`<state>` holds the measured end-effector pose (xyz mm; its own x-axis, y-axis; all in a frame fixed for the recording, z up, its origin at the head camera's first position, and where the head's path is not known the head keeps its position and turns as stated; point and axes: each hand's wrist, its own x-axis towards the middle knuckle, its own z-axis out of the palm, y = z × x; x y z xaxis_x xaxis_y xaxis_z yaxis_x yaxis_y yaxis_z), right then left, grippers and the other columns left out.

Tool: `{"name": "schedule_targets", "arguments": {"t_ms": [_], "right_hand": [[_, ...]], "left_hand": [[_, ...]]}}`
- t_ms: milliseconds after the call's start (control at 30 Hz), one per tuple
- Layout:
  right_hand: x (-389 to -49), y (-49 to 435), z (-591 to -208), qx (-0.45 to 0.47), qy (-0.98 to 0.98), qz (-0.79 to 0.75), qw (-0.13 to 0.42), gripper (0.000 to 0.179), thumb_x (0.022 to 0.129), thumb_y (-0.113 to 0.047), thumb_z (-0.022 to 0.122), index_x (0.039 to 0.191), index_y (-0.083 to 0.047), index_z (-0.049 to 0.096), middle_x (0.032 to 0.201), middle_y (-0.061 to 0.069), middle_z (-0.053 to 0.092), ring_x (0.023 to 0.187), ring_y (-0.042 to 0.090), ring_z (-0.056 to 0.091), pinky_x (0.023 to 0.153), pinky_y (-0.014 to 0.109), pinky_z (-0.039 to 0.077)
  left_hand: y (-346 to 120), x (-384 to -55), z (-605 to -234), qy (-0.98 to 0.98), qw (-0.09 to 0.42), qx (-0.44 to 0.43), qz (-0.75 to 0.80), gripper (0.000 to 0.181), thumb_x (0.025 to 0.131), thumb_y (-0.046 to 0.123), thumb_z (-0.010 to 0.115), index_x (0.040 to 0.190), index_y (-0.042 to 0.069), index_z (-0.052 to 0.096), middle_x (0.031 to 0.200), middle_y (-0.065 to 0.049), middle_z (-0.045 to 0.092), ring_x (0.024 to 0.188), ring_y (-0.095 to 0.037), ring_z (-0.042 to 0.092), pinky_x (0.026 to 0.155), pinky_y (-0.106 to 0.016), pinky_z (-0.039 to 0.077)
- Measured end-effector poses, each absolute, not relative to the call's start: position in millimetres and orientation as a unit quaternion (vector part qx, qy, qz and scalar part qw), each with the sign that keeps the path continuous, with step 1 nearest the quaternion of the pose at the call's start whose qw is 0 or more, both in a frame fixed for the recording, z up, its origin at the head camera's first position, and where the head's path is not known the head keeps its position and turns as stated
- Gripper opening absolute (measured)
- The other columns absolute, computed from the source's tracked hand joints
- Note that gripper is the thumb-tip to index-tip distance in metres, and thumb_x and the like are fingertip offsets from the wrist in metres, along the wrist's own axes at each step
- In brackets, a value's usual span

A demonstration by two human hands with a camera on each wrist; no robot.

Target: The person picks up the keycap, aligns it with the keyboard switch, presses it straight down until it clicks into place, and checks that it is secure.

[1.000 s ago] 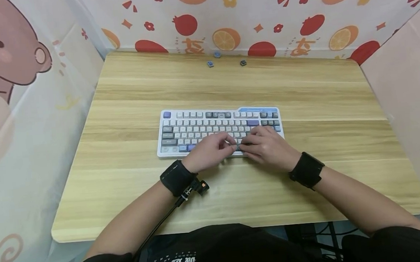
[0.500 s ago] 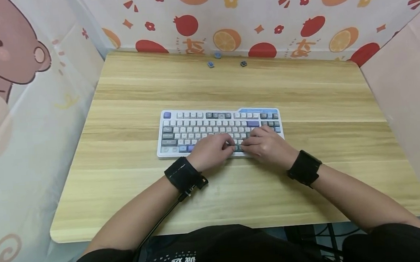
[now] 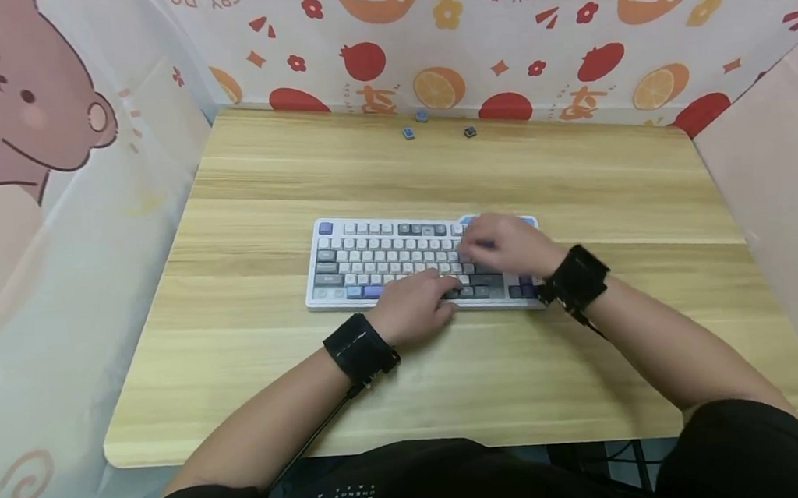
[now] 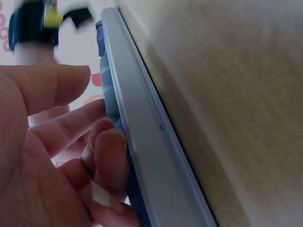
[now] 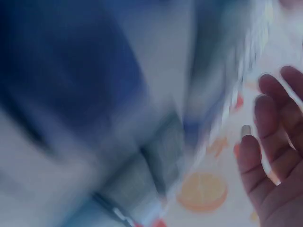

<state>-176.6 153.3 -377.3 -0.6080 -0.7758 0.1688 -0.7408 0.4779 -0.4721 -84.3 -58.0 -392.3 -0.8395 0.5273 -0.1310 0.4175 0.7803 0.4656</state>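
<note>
A white keyboard (image 3: 344, 270) with white, grey and purple keys lies in the middle of the table. My left hand (image 3: 414, 308) reaches over its front edge, and the index finger touches the bottom row of keys. In the left wrist view that hand's thumb (image 4: 61, 85) is extended clear of the keyboard's side (image 4: 142, 113), while the other fingers bend loosely at the keys. Above the right part of the keyboard hovers my right hand (image 3: 507, 244), blurred in the head view. Its fingers (image 5: 265, 123) are spread and relaxed in the right wrist view, with nothing seen between them.
Two small blue pieces (image 3: 408, 133) and a dark one (image 3: 470, 131), like keycaps or switches, lie at the back of the wooden table (image 3: 260, 182). A fruit-printed cloth (image 3: 384, 62) hangs behind the table. Black bands with cameras circle both wrists.
My right hand has left the bottom row of keys and moved up and back over the keyboard. The left hand has stayed at the front edge. The head view has shifted slightly.
</note>
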Motion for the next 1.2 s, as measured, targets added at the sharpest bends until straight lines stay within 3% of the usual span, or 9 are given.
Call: {"name": "schedule_targets", "arguments": {"t_ms": [133, 333, 500, 633, 700, 767, 900, 1067, 1200], "right_hand": [[-235, 149, -363, -0.339, 0.915, -0.209, 0.060, 0.025, 0.099, -0.026, 0.059, 0.110, -0.009, 0.073, 0.103, 0.007, 0.072, 0.095, 0.022, 0.067, 0.086, 0.041, 0.053], [-317, 146, -366, -0.274, 0.953, -0.081, 0.104, 0.037, 0.101, -0.023, 0.052, 0.132, -0.004, 0.060, 0.133, 0.018, 0.059, 0.123, 0.035, 0.055, 0.103, 0.050, 0.044], [-345, 133, -376, -0.243, 0.958, -0.032, 0.151, 0.048, 0.103, -0.019, 0.043, 0.149, -0.006, 0.039, 0.157, 0.022, 0.030, 0.142, 0.040, 0.032, 0.114, 0.053, 0.031], [-353, 124, -377, -0.230, 0.950, 0.001, 0.213, 0.060, 0.102, -0.021, 0.043, 0.156, -0.008, 0.021, 0.163, 0.022, 0.007, 0.146, 0.043, 0.022, 0.116, 0.054, 0.027], [-354, 119, -373, -0.237, 0.946, 0.013, 0.220, 0.058, 0.100, -0.019, 0.043, 0.154, -0.004, 0.026, 0.162, 0.023, 0.015, 0.144, 0.041, 0.028, 0.115, 0.052, 0.029], [-352, 125, -373, -0.240, 0.948, 0.008, 0.209, 0.050, 0.100, -0.015, 0.044, 0.148, -0.002, 0.040, 0.156, 0.022, 0.031, 0.138, 0.038, 0.037, 0.114, 0.050, 0.032], [-345, 134, -370, -0.239, 0.956, -0.028, 0.169, 0.040, 0.093, 0.003, 0.046, 0.129, -0.004, 0.063, 0.134, 0.017, 0.059, 0.119, 0.032, 0.053, 0.105, 0.048, 0.043], [-332, 146, -370, -0.235, 0.953, -0.062, 0.183, 0.042, 0.089, 0.012, 0.048, 0.119, -0.006, 0.070, 0.120, 0.018, 0.065, 0.109, 0.032, 0.056, 0.096, 0.045, 0.047], [-315, 157, -364, -0.246, 0.939, -0.137, 0.198, 0.033, 0.090, 0.006, 0.053, 0.115, -0.007, 0.071, 0.111, 0.016, 0.066, 0.101, 0.029, 0.057, 0.086, 0.041, 0.049]], "left_hand": [[-57, -80, -391, 0.937, 0.129, 0.251, 0.206, 0.038, 0.095, 0.036, 0.061, 0.131, 0.025, 0.061, 0.114, 0.001, 0.064, 0.100, -0.017, 0.061, 0.073, -0.041, 0.051], [-59, -74, -387, 0.936, 0.142, 0.255, 0.197, 0.042, 0.093, 0.040, 0.065, 0.131, 0.023, 0.059, 0.112, 0.001, 0.062, 0.096, -0.015, 0.059, 0.072, -0.038, 0.050], [-61, -69, -389, 0.931, 0.146, 0.259, 0.211, 0.043, 0.091, 0.039, 0.067, 0.130, 0.023, 0.059, 0.109, 0.003, 0.061, 0.093, -0.013, 0.058, 0.072, -0.034, 0.048], [-64, -66, -390, 0.930, 0.141, 0.262, 0.215, 0.045, 0.090, 0.040, 0.067, 0.132, 0.023, 0.058, 0.112, 0.003, 0.061, 0.097, -0.014, 0.059, 0.075, -0.034, 0.049], [-66, -66, -389, 0.932, 0.132, 0.262, 0.211, 0.046, 0.090, 0.040, 0.067, 0.133, 0.023, 0.058, 0.114, 0.002, 0.061, 0.098, -0.015, 0.060, 0.076, -0.034, 0.050], [-64, -65, -391, 0.933, 0.124, 0.265, 0.210, 0.047, 0.090, 0.040, 0.067, 0.133, 0.023, 0.057, 0.114, 0.002, 0.061, 0.099, -0.015, 0.060, 0.077, -0.034, 0.050], [-63, -65, -392, 0.935, 0.113, 0.266, 0.205, 0.046, 0.091, 0.041, 0.067, 0.132, 0.022, 0.057, 0.112, 0.002, 0.061, 0.097, -0.015, 0.059, 0.077, -0.035, 0.050], [-65, -68, -390, 0.929, 0.140, 0.261, 0.221, 0.047, 0.092, 0.042, 0.065, 0.134, 0.021, 0.057, 0.117, 0.001, 0.061, 0.102, -0.016, 0.060, 0.082, -0.037, 0.051], [-68, -72, -386, 0.918, 0.165, 0.257, 0.253, 0.047, 0.093, 0.042, 0.064, 0.134, 0.020, 0.058, 0.120, 0.001, 0.062, 0.105, -0.015, 0.060, 0.085, -0.037, 0.051]]}}
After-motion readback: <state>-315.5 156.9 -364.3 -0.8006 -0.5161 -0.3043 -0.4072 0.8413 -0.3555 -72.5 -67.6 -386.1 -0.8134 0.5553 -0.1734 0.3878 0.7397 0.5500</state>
